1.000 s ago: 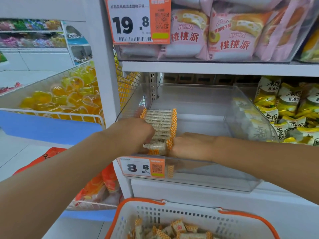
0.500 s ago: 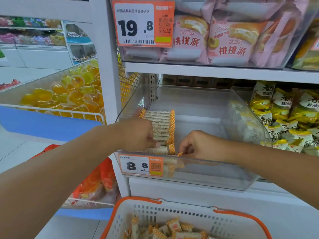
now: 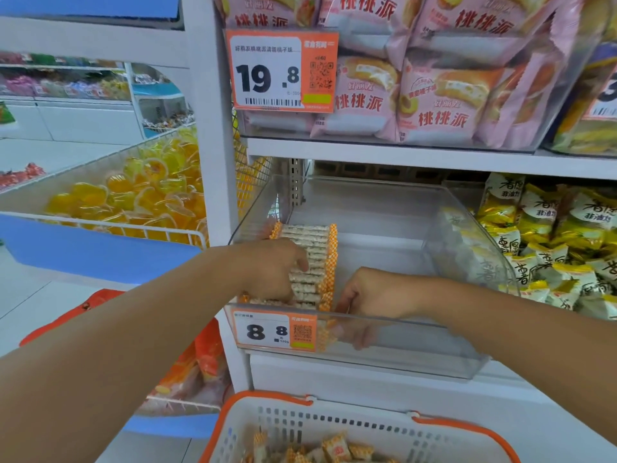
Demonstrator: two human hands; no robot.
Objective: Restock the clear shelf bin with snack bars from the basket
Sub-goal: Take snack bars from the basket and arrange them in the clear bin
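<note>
While both hands work inside the clear shelf bin [image 3: 384, 208], the step in hand appears to be the squaring-up of a row of snack bars [image 3: 309, 262] already placed there. The row stands on edge along the left side of the bin and runs from the near wall toward the far end; the right part of the bin floor carries no bars.

The left hand [image 3: 272, 269] rests on the left flank of the row, its fingers curled over the tops of the bars. The right hand [image 3: 370, 294] is low at the near right end of the row, just behind the front wall; its fingers are bent downward and seem to pinch the nearest bar, though through the plastic I cannot tell for certain.

The basket [image 3: 350, 426], white with an orange rim, sits below and nearer, and loose bars in the same checked wrappers lie in its bottom. The bin is far from full, so I judge the task to be at an early stage.

The next move would call for one hand to leave the row without toppling it, reach down into the basket, and bring up more bars in the same orientation.

To the right, a neighbouring bin holds yellow packets [image 3: 551, 242]; the shelf above holds pink packets [image 3: 434, 95].
</note>
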